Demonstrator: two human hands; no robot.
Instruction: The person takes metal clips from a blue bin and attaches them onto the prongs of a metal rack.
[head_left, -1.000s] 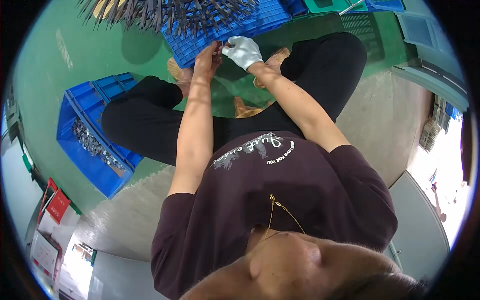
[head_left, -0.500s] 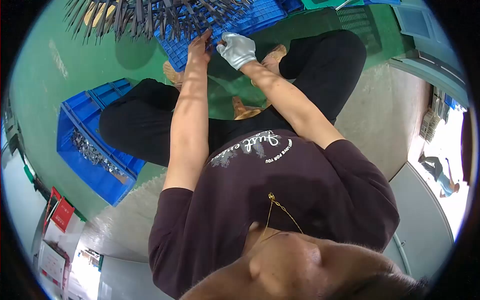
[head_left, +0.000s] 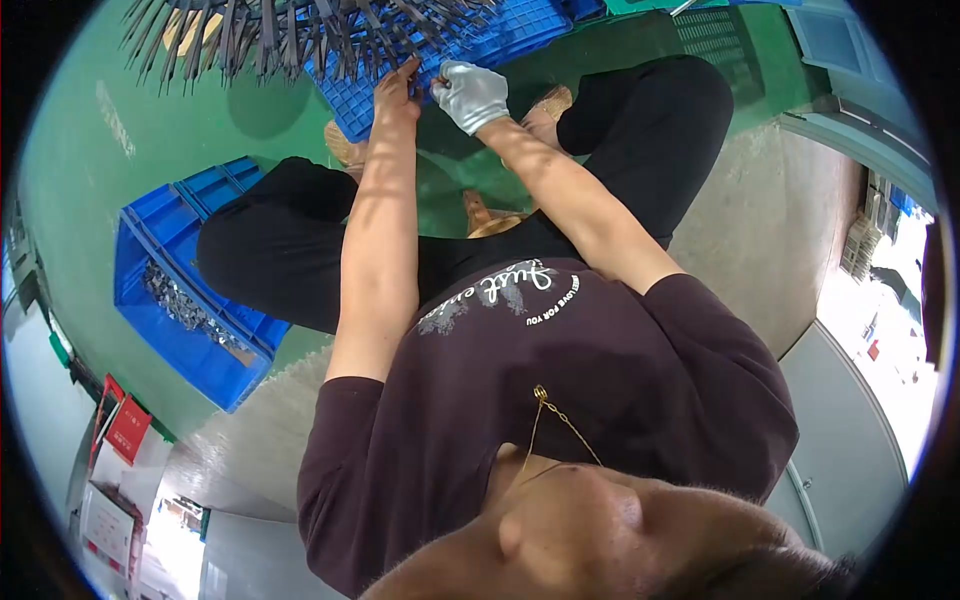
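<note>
Moved: both hands sit slightly higher than a second ago, now at the crate (head_left: pixel 500 35) rim.
Strips: dark metal strips (head_left: pixel 300 35) fan across the crate, long axes pointing away from the person.
Left hand (head_left: pixel 398 85): bare, fingertips on the strips; grip cannot be told.
Right hand (head_left: pixel 472 92): white glove, grip curled together, contents hidden.
Writing: shirt (head_left: pixel 550 300) reads "WITH LOVE FOR YOU".
Bin (head_left: pixel 160 250): blue, on the floor, holds small metal parts (head_left: pixel 185 300).

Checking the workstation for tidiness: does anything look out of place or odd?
One thing: only the right hand wears a white glove; the left hand is bare beside the dark metal pieces bristling from the blue crate.
</note>
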